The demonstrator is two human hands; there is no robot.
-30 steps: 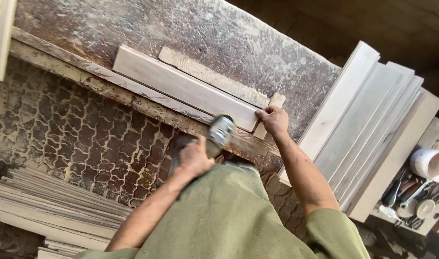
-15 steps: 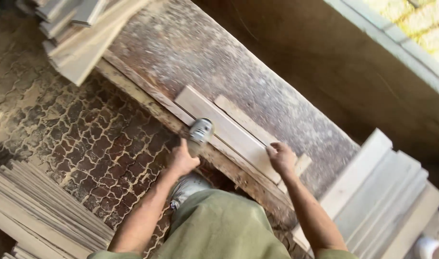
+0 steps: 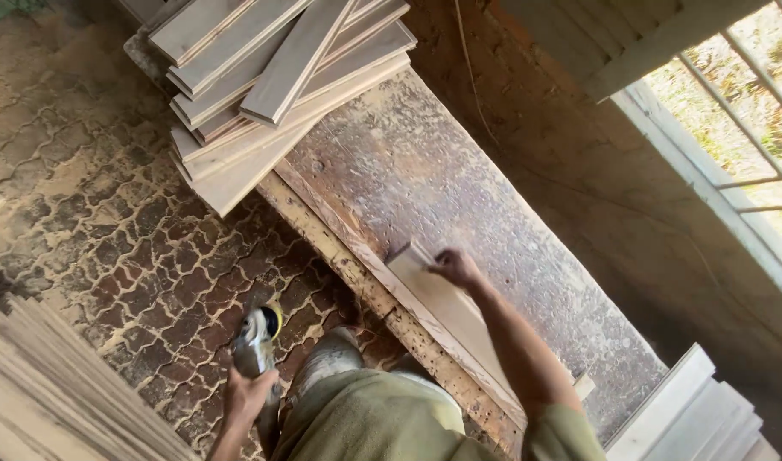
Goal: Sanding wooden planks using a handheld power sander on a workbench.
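Down low, the left hand (image 3: 248,394) is wrapped tight around the body of a handheld power sander (image 3: 256,340), fingers closed on its grey casing, the round pad end pointing up and away from the knuckles. It hangs over the floor (image 3: 109,222), a cracked, dusty paving of interlocking brownish stones, well clear of the bench. Off to the outer side of that hand lies a fan of thin pale slats (image 3: 41,384), edges stacked like pages.

Across the green shirt, the right hand (image 3: 453,265) sits on the far end of a long pale board (image 3: 446,316), fingertips curled over its corner and pressing down; smooth, freshly cut wood, flat and rectangular. Under it runs the workbench (image 3: 425,162), rough, mottled brown, speckled with sawdust, its near edge chipped and pitted.

Beyond the right fingers, a loose stack of boards (image 3: 271,68) rests on the bench end, criss-crossed. Near the right elbow, another stack of planks (image 3: 690,410) shows grey-white.

0.5 seconds ago the sander was up against the board's edge; now it is dropped away to the floor side, and the right hand has slid from the board's near end to its far end.
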